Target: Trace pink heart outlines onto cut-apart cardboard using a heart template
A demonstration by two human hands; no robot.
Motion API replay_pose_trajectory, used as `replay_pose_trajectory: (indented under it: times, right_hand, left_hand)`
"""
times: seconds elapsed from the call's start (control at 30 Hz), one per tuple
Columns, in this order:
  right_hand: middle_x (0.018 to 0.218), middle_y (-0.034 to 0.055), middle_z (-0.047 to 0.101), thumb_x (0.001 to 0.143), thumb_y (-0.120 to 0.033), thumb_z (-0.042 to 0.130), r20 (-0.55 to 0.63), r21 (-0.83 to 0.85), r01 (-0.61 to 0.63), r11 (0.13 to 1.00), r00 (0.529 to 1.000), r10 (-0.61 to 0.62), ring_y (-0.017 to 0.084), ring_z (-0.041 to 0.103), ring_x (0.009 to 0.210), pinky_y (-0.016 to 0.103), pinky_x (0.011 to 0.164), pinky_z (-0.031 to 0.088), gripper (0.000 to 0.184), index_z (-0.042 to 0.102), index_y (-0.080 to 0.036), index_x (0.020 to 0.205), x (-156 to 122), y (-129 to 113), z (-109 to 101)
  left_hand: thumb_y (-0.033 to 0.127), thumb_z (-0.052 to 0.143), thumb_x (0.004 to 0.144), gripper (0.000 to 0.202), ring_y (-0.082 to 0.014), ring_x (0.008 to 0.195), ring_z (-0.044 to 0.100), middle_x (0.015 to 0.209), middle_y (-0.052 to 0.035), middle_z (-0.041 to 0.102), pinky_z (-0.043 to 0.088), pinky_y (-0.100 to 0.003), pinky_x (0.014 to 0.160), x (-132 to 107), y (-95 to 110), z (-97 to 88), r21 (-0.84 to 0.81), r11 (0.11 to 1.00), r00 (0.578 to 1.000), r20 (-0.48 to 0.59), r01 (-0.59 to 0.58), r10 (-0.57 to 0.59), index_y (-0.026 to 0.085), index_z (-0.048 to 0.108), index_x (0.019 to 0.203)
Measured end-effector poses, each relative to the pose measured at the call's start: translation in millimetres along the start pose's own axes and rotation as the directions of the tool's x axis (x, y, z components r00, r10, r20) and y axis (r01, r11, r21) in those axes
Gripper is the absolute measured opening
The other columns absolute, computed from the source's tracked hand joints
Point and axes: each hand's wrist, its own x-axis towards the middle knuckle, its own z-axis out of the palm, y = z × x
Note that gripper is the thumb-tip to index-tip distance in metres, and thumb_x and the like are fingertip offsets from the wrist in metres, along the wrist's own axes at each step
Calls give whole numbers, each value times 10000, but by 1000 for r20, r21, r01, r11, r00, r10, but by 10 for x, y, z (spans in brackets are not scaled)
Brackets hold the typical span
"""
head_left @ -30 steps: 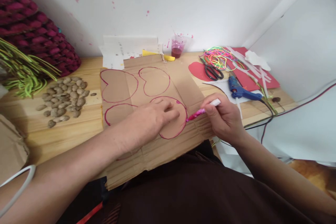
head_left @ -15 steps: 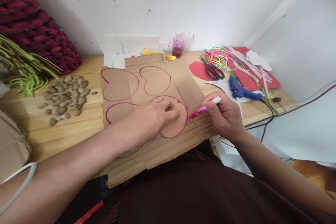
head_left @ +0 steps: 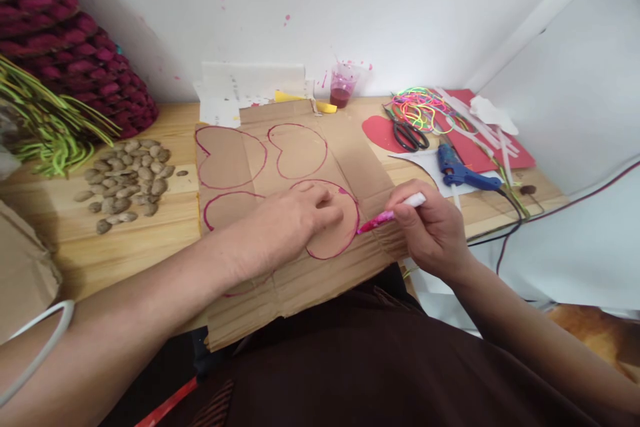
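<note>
My right hand grips a white marker smeared with pink, its tip touching the right edge of a rounded pink outline. Pressed down inside that outline is my left hand, fingers apart and slightly bent, on a brown heart-like shape; whether this is a separate cut-out I cannot tell. Below lies a creased cardboard sheet. It bears several pink heart-like outlines, two in the far row and others partly hidden by my left hand and forearm.
Brown nuts or seeds are heaped at left, before a magenta woven basket. A cup of red liquid stands by the wall. To the right lie scissors, a blue glue gun, neon cords and red paper.
The marker tip has slid slightly down along the right edge of the outline, with my right hand moving a little down too. My left hand stays pressed on the cardboard.
</note>
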Motion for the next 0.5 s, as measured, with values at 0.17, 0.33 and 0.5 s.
replay_pose_trajectory:
  times: [0.17,0.33,0.5]
  right_hand:
    - [820,20,590,989,-246,535,-46,-24,-5,1000,999,3,165,557,727,326,685,421,90,602,-231,931,11,11,-24]
    - [827,27,591,988,-238,532,13,113,-29,993,1000,28,175,567,736,338,701,431,92,620,-237,961,-58,-108,-8]
    - [820,24,598,994,-269,532,33,204,-80,976,997,74,163,566,719,315,669,437,116,631,-223,953,-41,-138,-6]
  left_hand:
    - [191,371,971,399,-205,1268,524,1348,-33,581,460,-350,1047,-4,7,-6,33,999,1000,-2,1,-1,323,605,1267]
    - [195,387,971,396,-204,1277,517,1354,-25,577,442,-364,1071,2,-6,-1,19,1000,1000,12,5,-6,330,599,1278]
    - [202,409,977,368,-201,1295,499,1352,-26,579,421,-364,1093,5,-6,0,2,1000,1000,-12,-6,6,324,614,1258]
